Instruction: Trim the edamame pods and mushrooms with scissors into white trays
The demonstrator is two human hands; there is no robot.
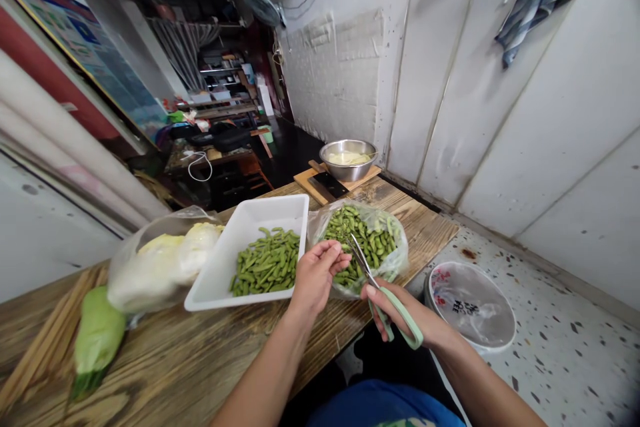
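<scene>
My right hand [387, 307] grips a pair of scissors [403, 313] with pale green handles, the blades parted a little and pointing up and left. Just left of the blade tips, my left hand [320, 270] is closed in a pinch. A green edamame pod [345, 248] shows at its fingertips, partly hidden by them. Both hands are over the near side of a clear plastic bag [400, 260] full of edamame pods [367, 230]. To the left, a white plastic tray [215, 267] contains a pile of loose pods [270, 260].
Bagged cabbages [165, 263], a pale green zucchini [100, 327] and wooden sticks [55, 327] lie left on the wooden table [200, 360]. Behind the bag, a metal bowl [350, 163] and a dark phone [329, 184] rest on a board. A lined bin [470, 310] stands on the floor at right.
</scene>
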